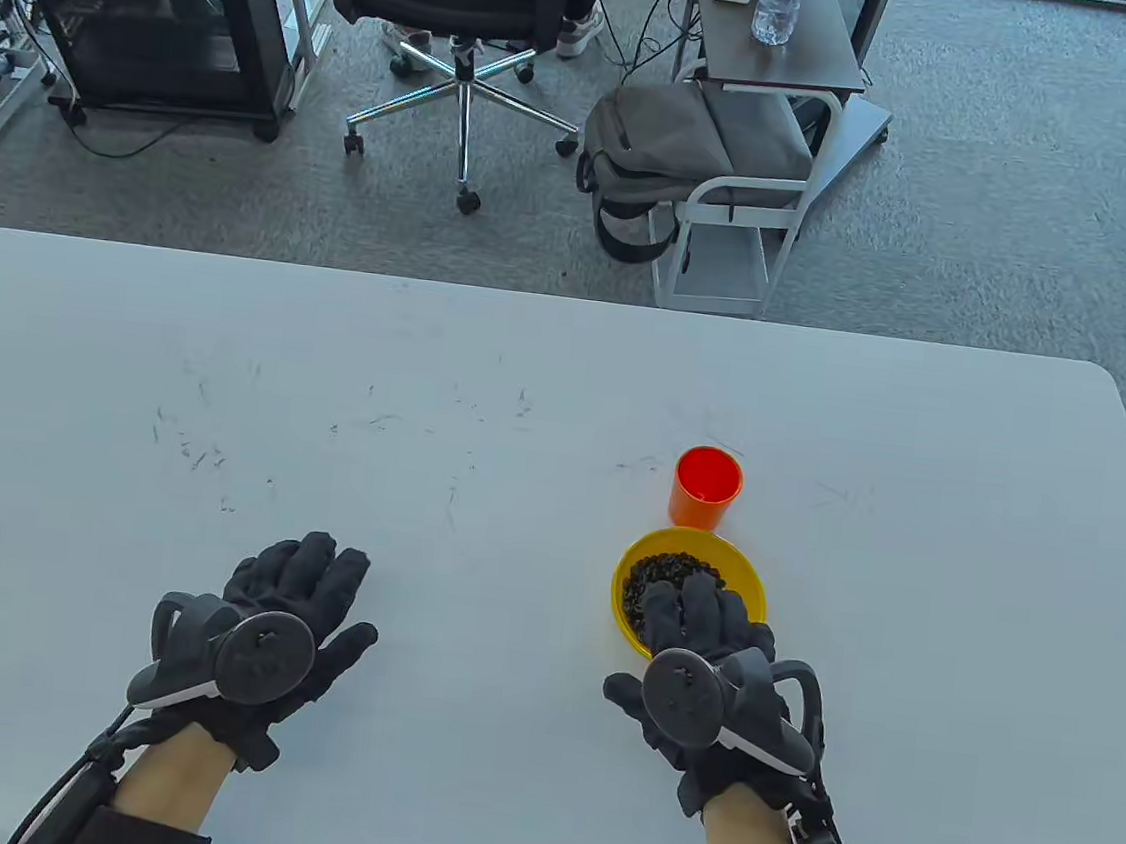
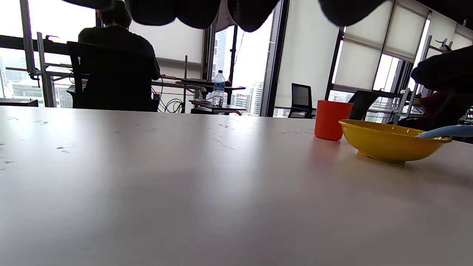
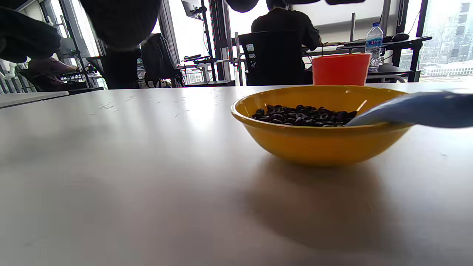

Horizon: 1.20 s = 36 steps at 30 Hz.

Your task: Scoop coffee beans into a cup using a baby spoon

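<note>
1. The yellow bowl (image 1: 746, 570) holds coffee beans (image 1: 660, 571); the orange cup (image 1: 707, 487) stands just behind it.
2. The right hand (image 1: 711, 684) grips the blue baby spoon (image 3: 414, 109), dipped in the beans.
3. The left hand (image 1: 264, 632) lies spread and released on the white counter (image 1: 519, 458).

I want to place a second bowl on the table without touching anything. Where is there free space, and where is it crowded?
Free: the wide table surface left of the orange cup and yellow bowl, beyond the left hand, and the strip right of the bowl towards the table edge. Crowded: cup, bowl of coffee beans, blue spoon and right hand cluster together.
</note>
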Motion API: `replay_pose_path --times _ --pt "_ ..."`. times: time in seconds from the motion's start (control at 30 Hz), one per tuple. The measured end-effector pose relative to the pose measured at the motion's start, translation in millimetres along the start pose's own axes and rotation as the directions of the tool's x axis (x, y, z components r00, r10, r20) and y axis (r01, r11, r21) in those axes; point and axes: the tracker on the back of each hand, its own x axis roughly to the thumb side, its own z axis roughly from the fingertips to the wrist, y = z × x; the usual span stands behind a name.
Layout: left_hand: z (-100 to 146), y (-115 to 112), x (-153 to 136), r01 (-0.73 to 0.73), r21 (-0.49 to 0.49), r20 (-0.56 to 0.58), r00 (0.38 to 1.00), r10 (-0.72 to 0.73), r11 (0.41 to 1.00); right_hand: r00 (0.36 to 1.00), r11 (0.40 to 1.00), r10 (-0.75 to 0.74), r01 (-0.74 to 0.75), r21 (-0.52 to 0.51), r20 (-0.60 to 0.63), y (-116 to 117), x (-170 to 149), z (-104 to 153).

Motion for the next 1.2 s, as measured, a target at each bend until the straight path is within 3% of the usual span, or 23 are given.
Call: replay_pose_path --times 0.7,0.97,1.2 --pt "1 3 -5 -0.021 0.012 -0.019 1.000 0.022 1.000 0.999 0.999 -0.047 0.047 0.006 -0.011 -4 -3 -6" --pt "1 5 -8 -0.041 0.014 -0.014 0.999 0.041 0.999 0.987 0.987 -0.155 0.154 -0.036 -0.034 -23 -6 -27" --pt "3 6 -5 -0.041 0.020 -0.007 0.999 0.041 0.999 0.984 0.993 -0.119 0.119 -0.007 -0.135 -40 -23 -56"
